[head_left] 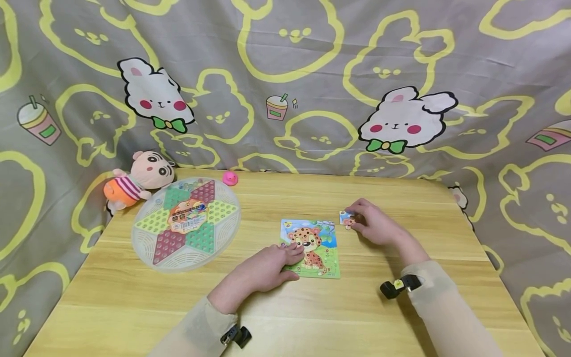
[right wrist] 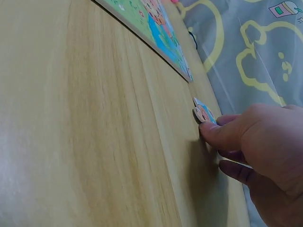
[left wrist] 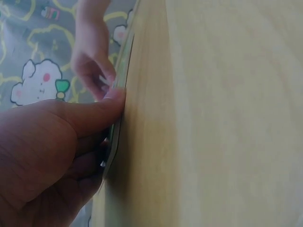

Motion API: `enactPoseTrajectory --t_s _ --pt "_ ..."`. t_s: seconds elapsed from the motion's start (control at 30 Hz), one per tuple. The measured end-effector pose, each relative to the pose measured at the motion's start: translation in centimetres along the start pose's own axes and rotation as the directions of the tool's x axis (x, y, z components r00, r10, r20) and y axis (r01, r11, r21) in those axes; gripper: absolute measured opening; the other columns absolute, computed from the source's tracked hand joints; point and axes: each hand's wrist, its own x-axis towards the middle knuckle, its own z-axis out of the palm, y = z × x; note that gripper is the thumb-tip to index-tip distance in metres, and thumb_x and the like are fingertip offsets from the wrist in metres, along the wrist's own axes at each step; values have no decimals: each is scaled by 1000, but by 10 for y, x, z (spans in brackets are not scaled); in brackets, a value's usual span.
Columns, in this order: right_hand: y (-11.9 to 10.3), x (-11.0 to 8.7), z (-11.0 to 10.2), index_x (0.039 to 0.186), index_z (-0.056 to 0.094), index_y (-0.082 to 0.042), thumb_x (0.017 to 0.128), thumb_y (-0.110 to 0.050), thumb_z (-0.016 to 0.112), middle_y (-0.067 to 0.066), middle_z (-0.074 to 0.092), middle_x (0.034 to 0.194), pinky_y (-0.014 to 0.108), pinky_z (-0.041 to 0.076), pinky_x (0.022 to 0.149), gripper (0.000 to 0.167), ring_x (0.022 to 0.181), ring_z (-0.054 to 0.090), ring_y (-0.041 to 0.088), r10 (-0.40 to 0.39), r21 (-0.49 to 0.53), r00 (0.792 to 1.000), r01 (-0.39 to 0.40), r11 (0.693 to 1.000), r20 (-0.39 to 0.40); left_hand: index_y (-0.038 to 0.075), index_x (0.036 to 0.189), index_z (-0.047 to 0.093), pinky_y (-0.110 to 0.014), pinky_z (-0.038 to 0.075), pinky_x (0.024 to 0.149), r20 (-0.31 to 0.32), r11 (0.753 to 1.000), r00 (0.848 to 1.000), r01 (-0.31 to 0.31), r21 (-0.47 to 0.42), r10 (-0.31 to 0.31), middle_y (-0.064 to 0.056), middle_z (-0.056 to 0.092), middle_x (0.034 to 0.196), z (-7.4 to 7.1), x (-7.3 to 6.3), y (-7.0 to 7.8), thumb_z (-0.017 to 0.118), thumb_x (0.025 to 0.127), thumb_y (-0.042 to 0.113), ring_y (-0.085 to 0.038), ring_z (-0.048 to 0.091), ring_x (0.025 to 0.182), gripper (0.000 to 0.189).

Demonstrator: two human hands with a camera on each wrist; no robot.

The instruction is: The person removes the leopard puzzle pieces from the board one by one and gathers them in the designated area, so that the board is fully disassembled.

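Observation:
A square jigsaw puzzle [head_left: 314, 267] with a spotted leopard cub on green and blue lies flat on the table in the head view. My left hand [head_left: 269, 265] rests on its left side, fingers stretched over the picture and thumb by the lower edge. In the left wrist view, the thumb of this hand [left wrist: 61, 142] lies along the board's edge. To the right of the board, my right hand [head_left: 379, 225] pinches a small puzzle piece [head_left: 344, 218] between thumb and fingers. Blue and a spotted pattern show on the piece [right wrist: 204, 113] in the right wrist view.
A round Chinese checkers board [head_left: 142, 238] with a coloured star lies left of the puzzle, glass marbles at its far rim. Behind it sit a plush doll [head_left: 129, 186] and a pink rubber duck [head_left: 230, 178]. A patterned curtain [head_left: 321, 99] surrounds the wooden table [head_left: 285, 317].

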Motion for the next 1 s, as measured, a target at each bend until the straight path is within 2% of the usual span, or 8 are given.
enactPoseTrajectory --t_s 0.4,0.53,0.67,0.8,1.0 --pt "-1 0 -1 139 62 9 98 0 70 20 56 129 56 48 105 42 118 56 36 50 17 998 -51 999 40 13 157 52 -51 31 124 4 1000 1000 5 -7 -5 -1 40 165 0 -1 3 68 104 37 -23 34 154 60" --pt "-9 1 0 139 62 10 97 0 71 22 55 133 59 48 108 44 123 57 39 20 12 1000 -20 1000 14 13 156 52 -50 31 124 10 1000 1000 -1 15 1 -1 41 165 -1 0 3 68 104 38 -23 35 153 60" --pt "-25 5 1 140 62 8 97 -2 72 18 56 133 52 55 99 45 114 62 35 -31 31 999 31 999 8 12 155 55 -47 32 124 14 997 1000 -19 73 18 -3 43 164 -3 2 3 68 104 39 -24 39 152 59" --pt "-43 11 6 138 64 5 98 -6 73 14 60 130 46 58 91 43 106 64 30 -76 60 996 73 996 41 11 154 56 -45 34 123 12 993 1000 -28 119 27 -3 45 163 -6 2 4 68 104 40 -26 42 150 59" --pt "-67 24 19 138 66 2 100 -16 74 11 63 126 44 57 96 43 109 64 25 -122 37 983 118 992 135 12 156 54 -42 35 123 -12 992 999 -45 117 47 -2 46 163 -6 5 9 69 103 41 -24 41 151 62"
